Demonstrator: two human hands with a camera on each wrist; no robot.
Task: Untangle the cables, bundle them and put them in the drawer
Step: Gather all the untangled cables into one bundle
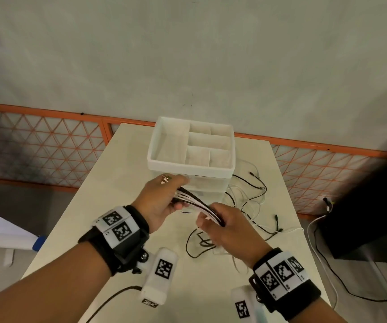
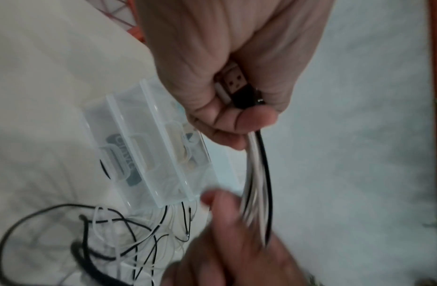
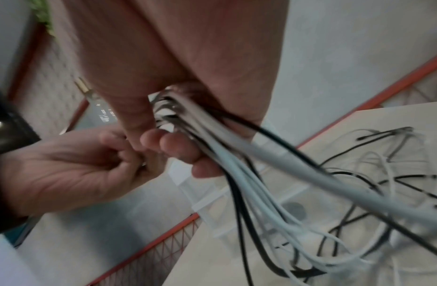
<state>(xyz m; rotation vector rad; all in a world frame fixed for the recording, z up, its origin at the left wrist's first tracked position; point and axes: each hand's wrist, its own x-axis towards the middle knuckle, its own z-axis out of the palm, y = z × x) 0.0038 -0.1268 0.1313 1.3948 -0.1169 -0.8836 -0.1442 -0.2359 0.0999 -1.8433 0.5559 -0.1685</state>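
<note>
A bunch of black and white cables [image 1: 197, 202] stretches between my two hands above the cream table [image 1: 108, 206]. My left hand [image 1: 164, 197] grips one end, with a black USB plug [image 2: 239, 87] showing inside the fist [image 2: 236, 108]. My right hand [image 1: 220, 226] grips the same bunch [image 3: 212, 141] a little further along. The loose ends trail in a tangle [image 1: 250, 206] on the table to the right. The clear plastic drawer unit [image 1: 194, 157] stands just behind my hands, its drawers [image 2: 148, 151] pushed in.
The unit's top tray [image 1: 176, 164] has several empty compartments. An orange lattice fence [image 1: 48, 145] runs behind the table. A black box [image 1: 369, 217] with its own cords stands on the floor at the right. White tagged blocks [image 1: 159, 276] hang under my wrists.
</note>
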